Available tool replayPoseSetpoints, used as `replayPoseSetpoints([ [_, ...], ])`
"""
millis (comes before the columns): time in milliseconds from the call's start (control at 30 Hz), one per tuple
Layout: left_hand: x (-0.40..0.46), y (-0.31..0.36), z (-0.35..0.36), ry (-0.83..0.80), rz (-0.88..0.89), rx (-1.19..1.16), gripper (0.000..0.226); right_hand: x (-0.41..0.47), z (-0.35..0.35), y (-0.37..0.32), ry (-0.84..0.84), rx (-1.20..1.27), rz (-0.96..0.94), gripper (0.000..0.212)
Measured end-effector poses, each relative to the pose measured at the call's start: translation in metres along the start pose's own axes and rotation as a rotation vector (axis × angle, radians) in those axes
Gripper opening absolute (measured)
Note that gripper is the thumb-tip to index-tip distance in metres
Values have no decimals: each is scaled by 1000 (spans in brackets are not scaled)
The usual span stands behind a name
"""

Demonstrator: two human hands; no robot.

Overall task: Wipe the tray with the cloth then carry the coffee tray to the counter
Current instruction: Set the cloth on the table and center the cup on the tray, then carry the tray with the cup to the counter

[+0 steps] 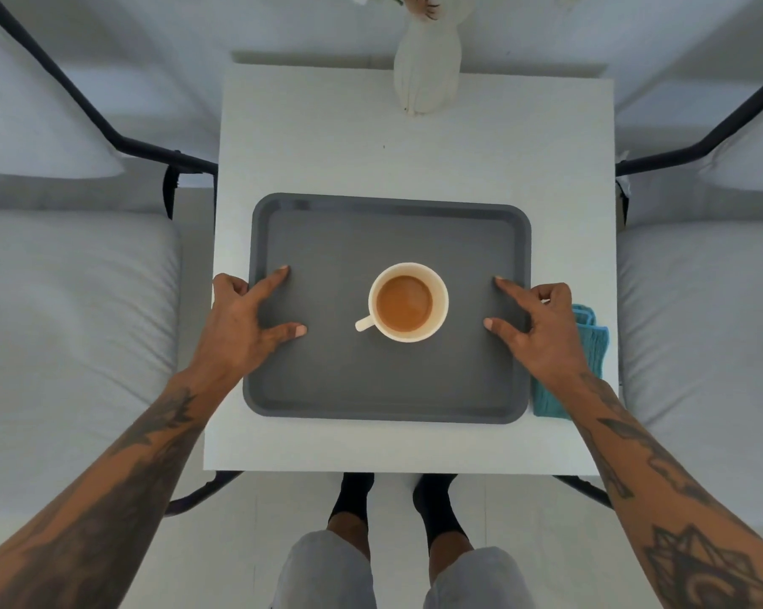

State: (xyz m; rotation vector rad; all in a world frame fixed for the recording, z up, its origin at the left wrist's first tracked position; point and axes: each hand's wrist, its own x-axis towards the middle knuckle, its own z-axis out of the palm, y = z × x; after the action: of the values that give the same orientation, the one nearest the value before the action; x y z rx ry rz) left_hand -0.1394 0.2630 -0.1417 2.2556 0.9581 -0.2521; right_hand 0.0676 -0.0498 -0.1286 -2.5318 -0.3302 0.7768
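Note:
A dark grey tray [370,384] lies flat on a small white table [414,156]. At its middle stands a white cup [408,302] full of milky coffee, handle pointing left. My left hand [243,323] is on the tray's left rim and my right hand [542,331] on the right rim. On each hand the thumb and forefinger are spread on the tray's floor, and the other fingers curl over the outside of the rim. A folded teal cloth [592,345] lies on the table just right of the tray, partly under my right wrist.
A white vase [425,68] stands at the table's far edge. Cushioned seats with black frames flank the table on the left [72,309] and right [700,309]. My feet [397,498] are at the table's near edge.

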Motion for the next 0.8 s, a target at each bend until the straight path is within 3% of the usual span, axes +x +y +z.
replayPoseSetpoints([
  [267,-40,39,-60,37,43,-91,86,-39,-60,-25,105,37,-194,53],
  [500,-107,136,-210,149,79,-204,84,-112,-205,-121,270,91,-352,42],
  [800,-169,225,-398,336,255,-267,77,-190,-364,-241,436,142,-479,38],
])
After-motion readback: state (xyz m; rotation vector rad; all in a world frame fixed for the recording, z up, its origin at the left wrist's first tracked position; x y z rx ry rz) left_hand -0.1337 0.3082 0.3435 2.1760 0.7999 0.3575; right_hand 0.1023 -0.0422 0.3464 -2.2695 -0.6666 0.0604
